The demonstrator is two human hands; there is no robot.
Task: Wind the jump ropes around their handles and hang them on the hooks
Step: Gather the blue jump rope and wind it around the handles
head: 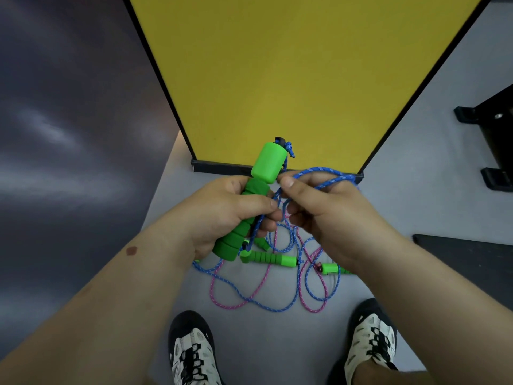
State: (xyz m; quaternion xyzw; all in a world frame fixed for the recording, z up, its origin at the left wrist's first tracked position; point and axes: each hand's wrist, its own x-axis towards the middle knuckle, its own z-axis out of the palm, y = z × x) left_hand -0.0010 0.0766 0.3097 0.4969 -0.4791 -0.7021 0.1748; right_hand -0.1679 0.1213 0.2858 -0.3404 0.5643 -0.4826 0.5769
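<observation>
My left hand [222, 212] grips a green foam jump-rope handle [266, 165], which points up and away from me. My right hand [319, 209] pinches the blue rope [330, 176] just beside the handle, and a loop of it arches over the fingers. The blue rope runs down along the handle under my left fingers. On the grey floor below lie another green handle [269, 258] and a third green handle [331, 268] partly behind my right wrist, in a tangle of blue rope and pink rope [258, 287]. No hooks are in view.
A yellow panel with a black frame [277, 79] stands upright just beyond the ropes. A dark wall [69, 134] fills the left. Black stand feet [488, 134] sit at the right, and a black base [466, 251] lies near my right arm. My shoes [191, 351] are below.
</observation>
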